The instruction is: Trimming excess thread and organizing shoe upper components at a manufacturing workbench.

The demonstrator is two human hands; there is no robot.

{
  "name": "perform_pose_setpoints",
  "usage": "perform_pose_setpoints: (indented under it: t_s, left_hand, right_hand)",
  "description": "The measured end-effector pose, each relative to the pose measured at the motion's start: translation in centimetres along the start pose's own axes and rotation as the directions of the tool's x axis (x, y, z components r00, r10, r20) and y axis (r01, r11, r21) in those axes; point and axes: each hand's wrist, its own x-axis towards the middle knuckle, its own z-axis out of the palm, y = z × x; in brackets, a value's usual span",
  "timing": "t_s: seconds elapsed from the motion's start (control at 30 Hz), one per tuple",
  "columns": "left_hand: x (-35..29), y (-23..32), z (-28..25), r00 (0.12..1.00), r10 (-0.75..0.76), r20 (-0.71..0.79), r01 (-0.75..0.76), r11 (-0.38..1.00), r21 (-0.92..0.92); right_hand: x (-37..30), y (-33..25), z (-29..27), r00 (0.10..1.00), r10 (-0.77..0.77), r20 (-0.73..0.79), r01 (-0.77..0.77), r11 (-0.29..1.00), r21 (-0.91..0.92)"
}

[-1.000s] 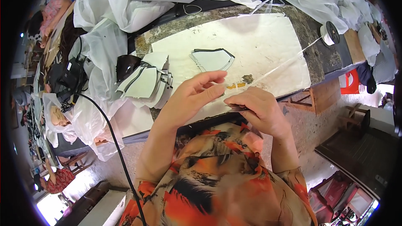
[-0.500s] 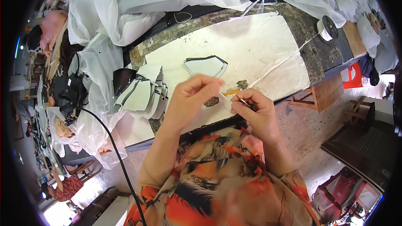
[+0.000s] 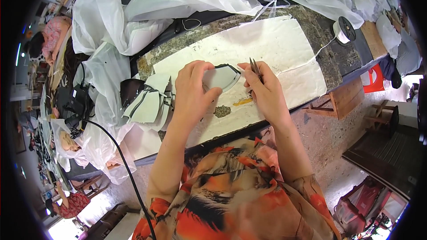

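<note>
My left hand (image 3: 190,91) grips the left side of a pale, curved piece (image 3: 219,79) with a black edge, thumb at its lower side. It is held over the worn white sheet (image 3: 275,40) on the table. My right hand (image 3: 268,93) holds small dark scissors (image 3: 255,66), blades pointing up and away. Its fingertips are by the piece's right corner, where a short bit of white tape shows. More white tape (image 3: 306,65) runs across the sheet to a spool (image 3: 342,32) at the far right. Whether it joins the bit at my fingers is hidden.
A fanned stack of similar pale pieces (image 3: 149,106) lies left of my left hand. White plastic bags (image 3: 104,58) cover the left and far sides. A black cable (image 3: 113,138) crosses at lower left. A wooden stool (image 3: 340,98) stands right of the table. Other people are at far left.
Both hands moved away from me over the sheet. My left hand took hold of the pale piece that lay there. The tape between spool and right hand now lies slacker, and the scissors point upward.
</note>
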Motion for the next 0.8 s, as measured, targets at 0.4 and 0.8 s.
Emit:
perform_pose_setpoints:
  t_s: [0.4,0.8]
  left_hand:
    - [-0.6,-0.3,0.7,0.997,0.078,0.001,-0.078,0.995,-0.065]
    - [0.3,0.0,0.4,0.976,0.218,-0.019,-0.217,0.975,0.046]
  right_hand:
    - [0.8,0.4,0.3,0.995,0.08,0.051,-0.079,0.996,-0.031]
    - [0.3,0.0,-0.5,0.986,0.09,0.144,-0.126,0.956,0.266]
